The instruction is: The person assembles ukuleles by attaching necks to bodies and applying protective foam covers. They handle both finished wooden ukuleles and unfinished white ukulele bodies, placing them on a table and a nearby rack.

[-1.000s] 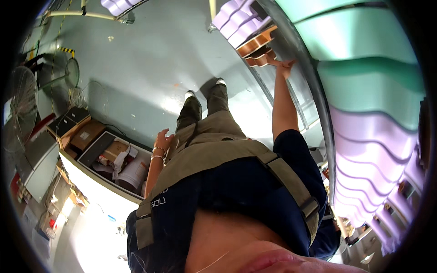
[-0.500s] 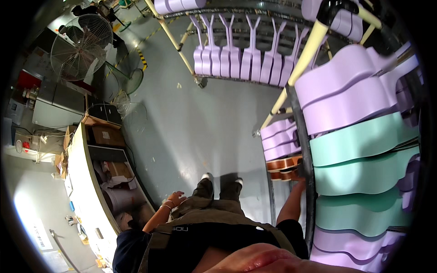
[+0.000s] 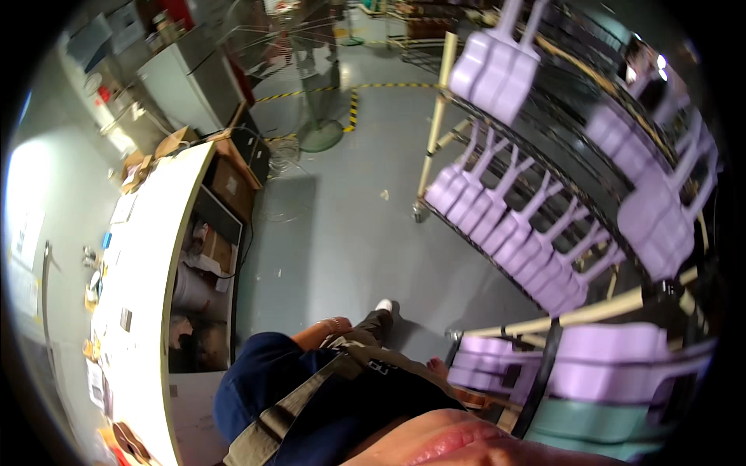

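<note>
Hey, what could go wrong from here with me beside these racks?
The nearest lilac instruments could get scratched if you brush past. The rack ahead has a caster, so a bump might roll it. Loose wires near the fan base may trip you.

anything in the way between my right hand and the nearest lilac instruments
Nothing visible stands between the right hand and the lilac instruments just right of it; blur hides whether they touch.

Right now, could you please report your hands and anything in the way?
Left hand by leg, grip unclear. Right hand beside lilac instruments, grip unclear. In view, black bar crosses them.
</note>
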Demonstrator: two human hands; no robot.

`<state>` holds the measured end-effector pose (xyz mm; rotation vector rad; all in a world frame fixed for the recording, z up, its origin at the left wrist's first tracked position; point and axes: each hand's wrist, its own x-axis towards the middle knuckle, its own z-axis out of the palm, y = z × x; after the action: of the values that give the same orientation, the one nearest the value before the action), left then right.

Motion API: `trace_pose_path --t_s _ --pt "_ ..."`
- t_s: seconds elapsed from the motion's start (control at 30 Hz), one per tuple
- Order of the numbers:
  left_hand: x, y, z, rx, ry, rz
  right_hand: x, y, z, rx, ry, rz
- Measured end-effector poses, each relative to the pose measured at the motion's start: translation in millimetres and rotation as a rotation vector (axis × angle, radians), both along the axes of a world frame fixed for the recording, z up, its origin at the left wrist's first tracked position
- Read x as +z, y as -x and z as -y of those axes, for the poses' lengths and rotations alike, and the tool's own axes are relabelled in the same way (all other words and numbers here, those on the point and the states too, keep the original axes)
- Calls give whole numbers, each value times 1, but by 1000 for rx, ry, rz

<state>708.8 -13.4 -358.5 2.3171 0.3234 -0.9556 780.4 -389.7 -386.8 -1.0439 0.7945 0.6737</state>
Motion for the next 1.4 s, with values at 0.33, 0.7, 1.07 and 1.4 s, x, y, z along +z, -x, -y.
trace_pose_path --t_s 0.33,0.7,1.07,1.4 --pt "64 -223 -67 7 106 188 80 -212 -4 -262 340 607" --pt "142 -352 12 -105 359 333 273 -368 15 -752 550 1014" --pt "178 -492 106 -61 616 323 482 -620 214 -1007 1299 1435" --pt "235 -580 168 -252 666 315 547 -736 300 -494 1749 756"
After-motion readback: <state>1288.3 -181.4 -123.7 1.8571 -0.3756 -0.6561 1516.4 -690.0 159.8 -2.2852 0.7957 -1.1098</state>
